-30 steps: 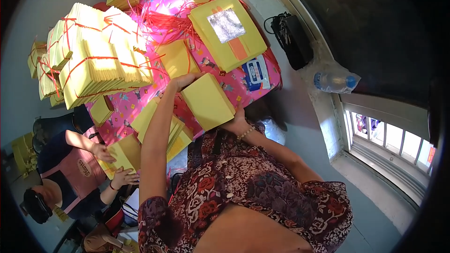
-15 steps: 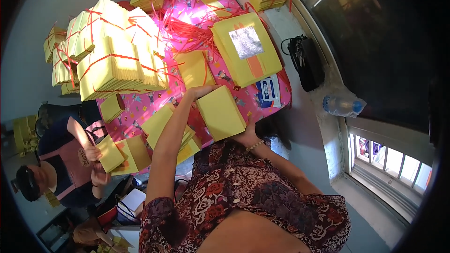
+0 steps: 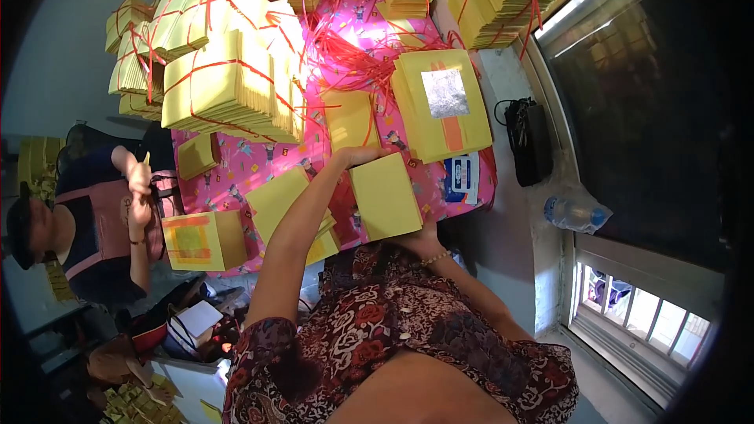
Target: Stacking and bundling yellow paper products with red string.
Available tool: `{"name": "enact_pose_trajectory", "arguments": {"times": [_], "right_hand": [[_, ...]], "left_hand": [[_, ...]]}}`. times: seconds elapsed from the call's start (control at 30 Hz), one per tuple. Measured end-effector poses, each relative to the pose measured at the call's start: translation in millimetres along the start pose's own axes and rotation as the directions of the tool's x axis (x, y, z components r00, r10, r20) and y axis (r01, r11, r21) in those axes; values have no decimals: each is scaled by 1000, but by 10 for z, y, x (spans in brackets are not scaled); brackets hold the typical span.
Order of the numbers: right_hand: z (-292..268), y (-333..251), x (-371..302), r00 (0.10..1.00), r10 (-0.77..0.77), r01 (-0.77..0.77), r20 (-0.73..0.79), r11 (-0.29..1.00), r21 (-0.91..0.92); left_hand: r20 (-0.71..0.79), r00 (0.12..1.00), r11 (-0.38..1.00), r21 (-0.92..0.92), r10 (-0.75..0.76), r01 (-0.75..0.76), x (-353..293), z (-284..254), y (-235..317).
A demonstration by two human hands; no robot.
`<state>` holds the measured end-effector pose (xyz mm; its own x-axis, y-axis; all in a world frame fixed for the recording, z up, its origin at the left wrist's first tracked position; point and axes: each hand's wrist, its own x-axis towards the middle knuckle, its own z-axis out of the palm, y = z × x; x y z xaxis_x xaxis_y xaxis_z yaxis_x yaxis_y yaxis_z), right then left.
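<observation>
Between my two hands is a thick stack of yellow joss paper (image 3: 386,197), at the near edge of the table. My left hand (image 3: 364,156) grips its far edge, fingers partly hidden. My right hand (image 3: 425,242) closes on the near right corner from below, fingers mostly out of sight. Just beyond lies a flat yellow paper stack (image 3: 351,119) with a red tie. A larger yellow stack (image 3: 408,114) with a silver square and an orange band lies to the right. Loose yellow stacks (image 3: 276,202) sit left of my left forearm.
Bundles (image 3: 204,94) tied with red string are piled high at the far left of the pink patterned table cover (image 3: 259,155). Red strings (image 3: 345,51) lie tangled behind. A blue-white packet (image 3: 462,179) rests near the right corner. A co-worker (image 3: 102,220) is at the left.
The scene has shifted slightly right and down in view. My hands still hold the stack. The co-worker's hands have risen from a yellow stack, now showing its orange-edged top.
</observation>
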<state>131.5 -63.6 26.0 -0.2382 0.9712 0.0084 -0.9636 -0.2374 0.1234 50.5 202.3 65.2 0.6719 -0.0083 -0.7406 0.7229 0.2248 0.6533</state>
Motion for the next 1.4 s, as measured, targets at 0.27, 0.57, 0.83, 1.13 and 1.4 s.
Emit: {"name": "enact_pose_trajectory", "arguments": {"times": [0.27,0.57,0.83,1.13,1.4], "right_hand": [[752,-422,-188,413,-863,-100,-289,273,-957],[1198,-960,1909,984,-111,-178,-141,-706,-686],[267,-1127,2554,940,151,110,-306,-983,-145],[190,-1235,2420,956,243,195,-167,-945,-261],[1779,-682,1704,897,141,341,420,-824,-451]], "left_hand": [[-454,741,827,507,495,-242,-603,368,397],[-590,298,643,755,750,-125,-748,1831,-80],[-579,236,611,787,780,-86,-546,1929,-203],[-589,277,648,724,759,-235,-616,1911,-118],[-913,341,411,-229,223,-882,-742,1391,66]]}}
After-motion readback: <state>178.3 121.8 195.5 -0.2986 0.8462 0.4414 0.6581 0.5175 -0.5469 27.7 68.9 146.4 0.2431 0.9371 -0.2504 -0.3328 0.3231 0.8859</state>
